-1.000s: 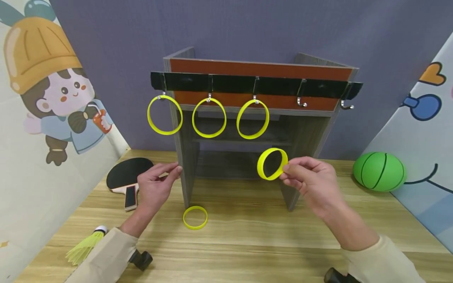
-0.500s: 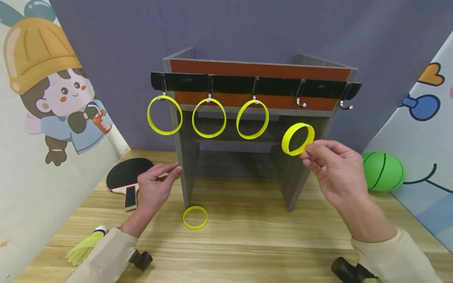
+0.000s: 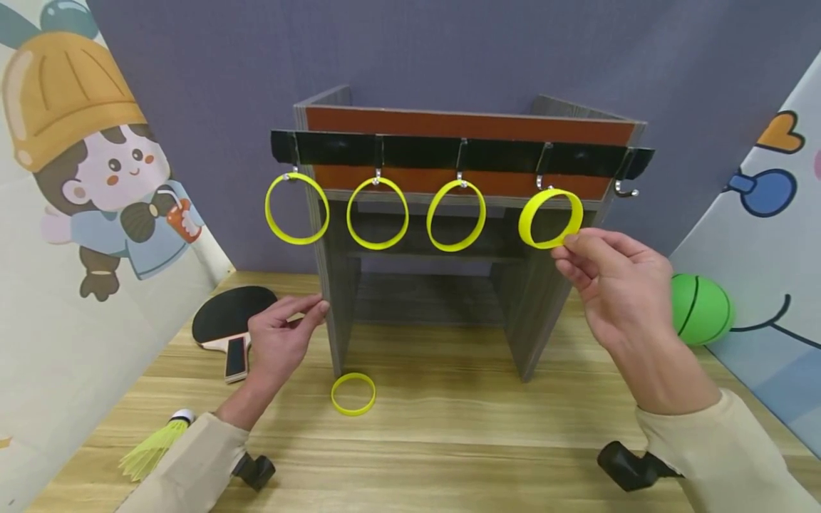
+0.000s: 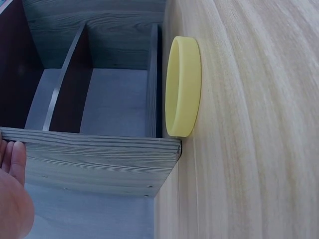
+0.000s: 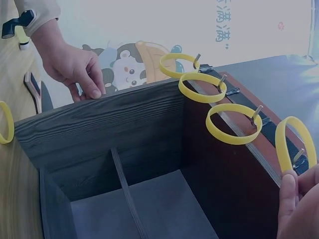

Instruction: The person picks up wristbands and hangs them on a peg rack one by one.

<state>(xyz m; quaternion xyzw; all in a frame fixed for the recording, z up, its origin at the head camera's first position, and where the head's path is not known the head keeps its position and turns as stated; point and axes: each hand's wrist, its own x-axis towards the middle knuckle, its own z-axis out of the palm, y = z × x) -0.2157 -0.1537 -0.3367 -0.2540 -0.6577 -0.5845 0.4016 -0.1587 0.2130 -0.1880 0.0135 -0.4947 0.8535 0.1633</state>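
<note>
My right hand [image 3: 625,288] pinches the lower right of a yellow silicone wristband [image 3: 526,221] between thumb and fingertips. The band's top overlaps the fourth hook [image 3: 541,181]; in the right wrist view that hook's tip shows inside the loop. On the three hooks to the left hang three matching bands, the nearest being this wristband [image 3: 431,222]. My left hand [image 3: 282,338] grips the front edge of the grey wooden shelf's left side panel [image 3: 333,320], thumb and fingertips at the edge. Another yellow wristband [image 4: 190,87] lies on the table by that panel's foot.
The rightmost hook [image 3: 625,191] on the black rail [image 3: 420,151] is bare. A table tennis paddle [image 3: 227,313] and a shuttlecock [image 3: 154,449] lie left on the wooden table [image 3: 436,442]. Behind my right hand sits a green ball [image 3: 702,310]. Printed panels flank both sides.
My right hand has carried its wristband up and to the right, from below the third hanging band to the fourth hook. The left hand stays at the side panel.
</note>
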